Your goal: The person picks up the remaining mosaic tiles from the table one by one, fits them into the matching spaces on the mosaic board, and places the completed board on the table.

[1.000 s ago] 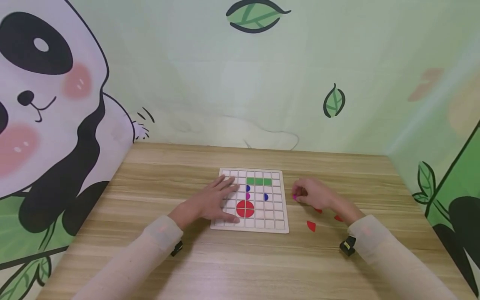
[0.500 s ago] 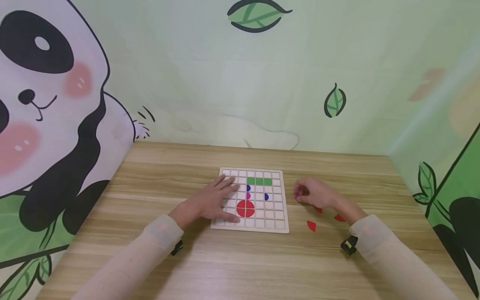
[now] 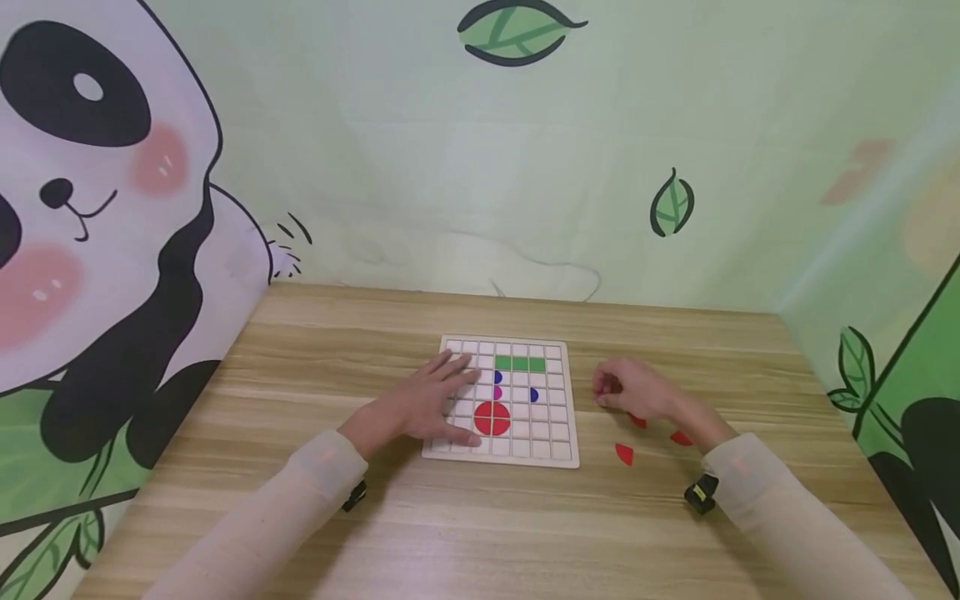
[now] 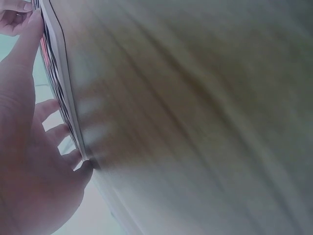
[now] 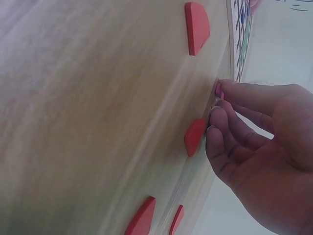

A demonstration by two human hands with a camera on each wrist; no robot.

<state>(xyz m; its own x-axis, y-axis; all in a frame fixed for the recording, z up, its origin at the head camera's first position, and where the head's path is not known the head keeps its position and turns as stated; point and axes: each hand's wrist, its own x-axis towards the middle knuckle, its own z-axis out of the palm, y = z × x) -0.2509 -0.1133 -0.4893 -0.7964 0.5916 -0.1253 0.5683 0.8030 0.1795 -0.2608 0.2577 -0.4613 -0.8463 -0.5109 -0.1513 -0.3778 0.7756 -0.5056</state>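
My left hand [image 3: 431, 400] rests spread on the left side of a white gridded board [image 3: 557, 450], thumb near the front edge. On the board are a row of green squares [image 3: 520, 364], two blue half-round pieces [image 3: 534, 395], a magenta half-round piece [image 3: 497, 392] and a red disc [image 3: 492, 418] made of quarters. Right of the board, my right hand [image 3: 633, 389] pinches a small magenta piece [image 5: 218, 90] between thumb and finger, low over the table. Fingers hide that piece in the head view; the right wrist view shows its edge.
Loose red quarter pieces [image 3: 625, 453] lie on the wooden table [image 3: 495, 533] around and in front of the right hand; one red piece [image 5: 194, 137] is close to its fingers. Behind the table stands a wall [image 3: 375, 167] printed with a panda and leaves.
My right hand has shifted slightly to the right, away from the board, and the magenta piece at its fingertips has gone out of sight in the head view. The left hand stays put.
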